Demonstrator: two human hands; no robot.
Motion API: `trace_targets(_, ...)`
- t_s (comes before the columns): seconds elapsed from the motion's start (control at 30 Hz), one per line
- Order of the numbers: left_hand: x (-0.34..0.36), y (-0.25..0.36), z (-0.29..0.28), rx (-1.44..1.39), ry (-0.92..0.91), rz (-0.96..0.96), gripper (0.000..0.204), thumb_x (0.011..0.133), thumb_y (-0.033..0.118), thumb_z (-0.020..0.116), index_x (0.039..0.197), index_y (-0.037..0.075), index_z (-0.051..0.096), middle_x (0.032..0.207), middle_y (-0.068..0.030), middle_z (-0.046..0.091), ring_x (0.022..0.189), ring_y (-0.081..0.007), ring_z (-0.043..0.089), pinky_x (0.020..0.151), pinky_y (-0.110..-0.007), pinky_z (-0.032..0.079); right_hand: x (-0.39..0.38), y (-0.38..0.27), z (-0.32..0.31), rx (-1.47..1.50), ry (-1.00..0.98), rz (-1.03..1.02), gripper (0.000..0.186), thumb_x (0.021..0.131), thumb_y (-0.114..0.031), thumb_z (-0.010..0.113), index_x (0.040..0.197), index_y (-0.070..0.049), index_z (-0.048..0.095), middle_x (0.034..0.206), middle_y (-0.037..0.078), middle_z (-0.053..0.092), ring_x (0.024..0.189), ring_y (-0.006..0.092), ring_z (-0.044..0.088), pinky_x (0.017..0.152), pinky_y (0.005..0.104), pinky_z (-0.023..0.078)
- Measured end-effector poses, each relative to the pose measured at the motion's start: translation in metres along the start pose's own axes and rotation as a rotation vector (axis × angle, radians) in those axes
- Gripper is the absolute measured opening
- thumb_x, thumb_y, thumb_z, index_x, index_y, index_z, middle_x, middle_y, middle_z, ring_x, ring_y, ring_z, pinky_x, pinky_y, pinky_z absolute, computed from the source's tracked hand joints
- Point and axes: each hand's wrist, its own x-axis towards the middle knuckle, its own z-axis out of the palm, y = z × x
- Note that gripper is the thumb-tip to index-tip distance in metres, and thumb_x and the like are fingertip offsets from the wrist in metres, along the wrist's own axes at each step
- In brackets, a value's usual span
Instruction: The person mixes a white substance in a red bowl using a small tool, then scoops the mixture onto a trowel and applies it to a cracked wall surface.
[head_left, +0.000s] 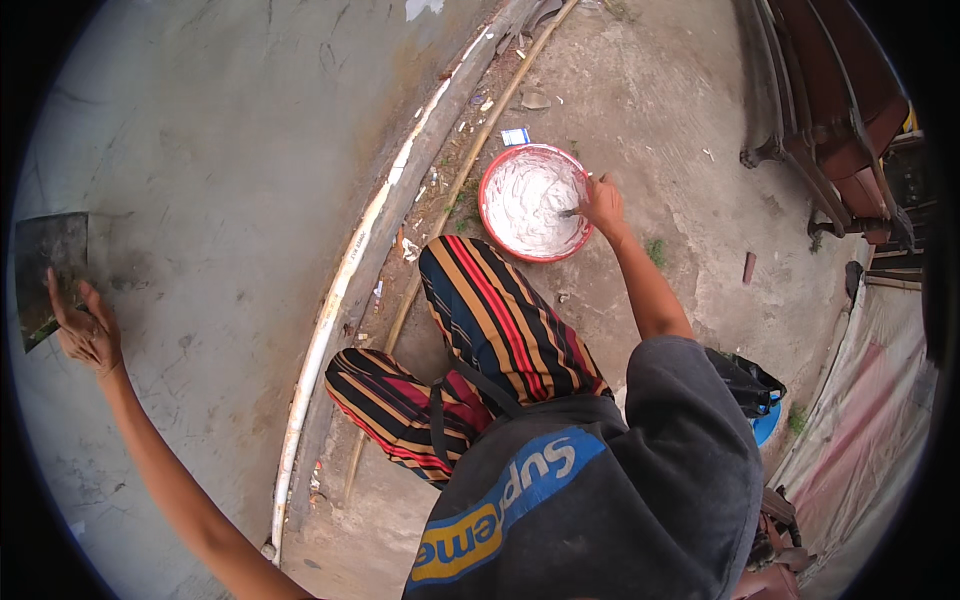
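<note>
My left hand [88,328] reaches out to the far left with its fingers apart. Its fingertips overlap the edge of a dark, flat, four-sided patch or panel [55,255] on the grey plastered surface [230,230]; whether they touch it I cannot tell. On the right, my right hand [603,207] is closed at the rim of a round red basin [484,218]. A short dark end of a tool [570,212] sticks out of this fist into thick white paste [530,205]. The paste is smeared over the basin's inside. The fist hides most of the tool.
A white pipe [340,290] and a thin tan pole [480,140] run between the grey surface and the ground. Dark brown wooden furniture [790,100] stands at the far right. A black bag [745,383] lies beside me, near a pale sheet [860,400]. Small debris litters the ground.
</note>
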Motion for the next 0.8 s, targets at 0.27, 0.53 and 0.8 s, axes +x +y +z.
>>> trace_targets(0.27,0.003,0.007,0.01,-0.089,0.012,-0.014,0.05,0.096,0.031,0.063,0.141,0.019,0.045,0.061,0.0003,0.053,0.041,-0.0167,0.037,0.044,-0.03,0.031,-0.022,0.003,-0.015,-0.129,-0.248,0.005,0.037,0.076,-0.036,0.077,0.097,-0.008,0.068,0.094,0.017,0.068,0.084,0.0347,0.067,0.071,0.0457,0.052)
trace_targets(0.53,0.007,0.009,0.018,0.013,-0.031,-0.047,0.053,0.094,0.028,0.063,0.143,0.024,0.041,0.116,-0.0033,0.069,0.054,-0.0167,0.051,0.054,-0.028,0.043,-0.024,-0.037,0.002,-0.176,-0.355,-0.112,0.037,0.082,-0.04,0.067,0.089,-0.004,0.072,0.086,0.021,0.07,0.084,0.0353,0.069,0.071,0.045,0.054)
trace_targets(0.8,0.013,0.017,0.008,0.023,0.006,-0.029,0.054,0.093,0.026,0.065,0.142,0.027,0.043,0.098,-0.0001,0.069,0.057,-0.0165,0.053,0.054,-0.029,0.044,-0.045,-0.035,-0.052,-0.217,-0.339,-0.119,0.035,0.085,-0.035,0.065,0.091,-0.001,0.066,0.081,0.023,0.068,0.081,0.0395,0.068,0.069,0.0481,0.053)
